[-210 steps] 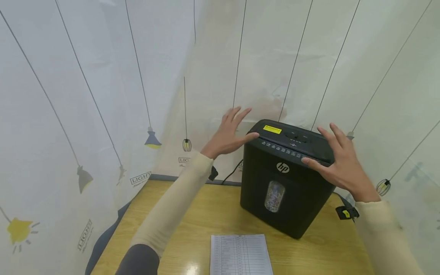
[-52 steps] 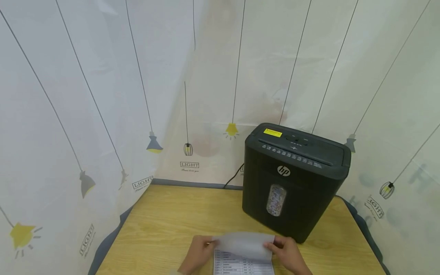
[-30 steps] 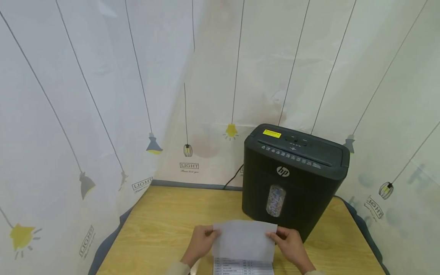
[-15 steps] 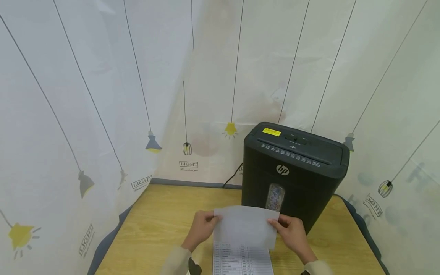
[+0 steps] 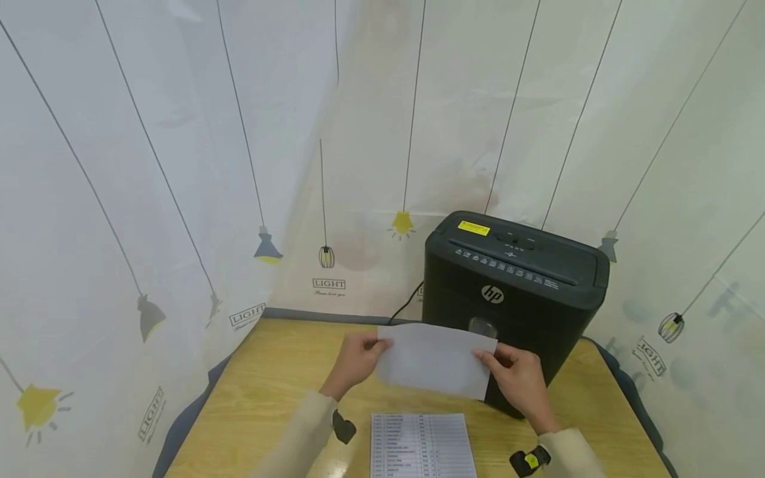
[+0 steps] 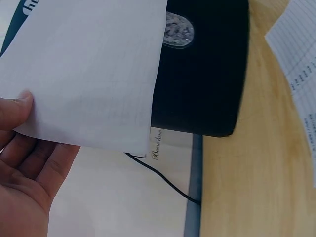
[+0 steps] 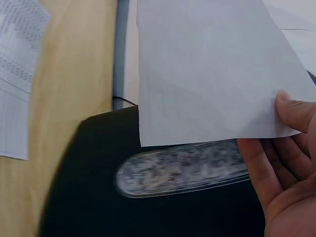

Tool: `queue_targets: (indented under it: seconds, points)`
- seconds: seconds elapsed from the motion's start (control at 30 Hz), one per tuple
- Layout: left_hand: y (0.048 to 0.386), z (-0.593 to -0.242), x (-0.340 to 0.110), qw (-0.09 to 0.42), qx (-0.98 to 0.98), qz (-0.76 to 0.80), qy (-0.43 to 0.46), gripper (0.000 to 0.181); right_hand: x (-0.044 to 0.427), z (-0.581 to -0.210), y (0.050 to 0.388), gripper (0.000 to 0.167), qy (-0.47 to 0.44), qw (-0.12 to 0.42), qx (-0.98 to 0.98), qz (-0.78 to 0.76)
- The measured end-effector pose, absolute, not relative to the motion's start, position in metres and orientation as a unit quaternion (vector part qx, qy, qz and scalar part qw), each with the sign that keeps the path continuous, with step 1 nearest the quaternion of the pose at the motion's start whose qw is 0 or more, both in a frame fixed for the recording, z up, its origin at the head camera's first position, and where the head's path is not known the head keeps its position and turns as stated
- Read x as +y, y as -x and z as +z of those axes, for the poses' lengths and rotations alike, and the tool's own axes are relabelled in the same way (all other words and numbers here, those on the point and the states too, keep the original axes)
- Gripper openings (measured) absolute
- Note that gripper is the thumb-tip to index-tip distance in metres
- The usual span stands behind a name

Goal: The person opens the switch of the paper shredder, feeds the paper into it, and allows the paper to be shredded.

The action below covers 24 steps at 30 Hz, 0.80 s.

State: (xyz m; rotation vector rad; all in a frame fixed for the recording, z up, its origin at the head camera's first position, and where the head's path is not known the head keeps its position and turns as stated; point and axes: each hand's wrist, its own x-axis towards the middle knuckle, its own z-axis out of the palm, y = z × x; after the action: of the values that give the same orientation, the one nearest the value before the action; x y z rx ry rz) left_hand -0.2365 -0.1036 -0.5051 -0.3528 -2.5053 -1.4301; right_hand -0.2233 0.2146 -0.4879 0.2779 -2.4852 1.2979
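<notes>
Between my two hands a sheet of paper (image 5: 435, 362) hangs in the air, its plain side toward me. My left hand (image 5: 356, 358) pinches its left edge near the top corner, thumb on the near face. At the opposite edge my right hand (image 5: 518, 373) pinches it the same way. Behind the sheet stands a black HP paper shredder (image 5: 460, 279), its window partly covered by the paper. On the table below lies a printed sheet or stack (image 5: 421, 445) with table rows. In the left wrist view the thumb (image 6: 17, 111) presses on the held sheet.
The wooden table (image 5: 269, 385) ends at a patterned wall covering (image 5: 370, 265) behind the shredder. A black cord (image 5: 406, 305) runs from the shredder's left side. The shredder's top (image 5: 538, 255) faces up, with a yellow label (image 5: 474, 228).
Earlier both hands were at the shredder's top; then they took the top sheet by its edges. Since then they have raised it off the printed paper and forward, before the shredder's front.
</notes>
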Motion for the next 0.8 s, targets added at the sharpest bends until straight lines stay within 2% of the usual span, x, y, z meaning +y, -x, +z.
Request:
queue_targets:
  seconds: [0.33, 0.47, 0.6, 0.77, 0.8]
  points:
    - [0.254, -0.473, -0.093, 0.142, -0.849, -0.481, 0.165, 0.019, 0.226, -0.455, 0.227, 0.031, -0.108, 0.217, -0.869, 0.430]
    - [0.262, -0.461, -0.089, 0.151, -0.834, -0.498, 0.183, 0.013, 0.229, -0.443, 0.229, 0.022, -0.118, 0.237, -0.864, 0.428]
    - [0.268, -0.447, -0.086, 0.161, -0.829, -0.497, 0.197, 0.018, 0.233, -0.431, 0.229, 0.008, -0.124, 0.252, -0.863, 0.419]
    - [0.276, -0.427, -0.081, 0.171, -0.825, -0.494, 0.213, 0.026, 0.237, -0.413, 0.232, 0.005, -0.125, 0.276, -0.861, 0.408]
    - [0.278, -0.423, -0.079, 0.171, -0.824, -0.496, 0.214, 0.026, 0.238, -0.409, 0.232, 0.009, -0.125, 0.281, -0.859, 0.409]
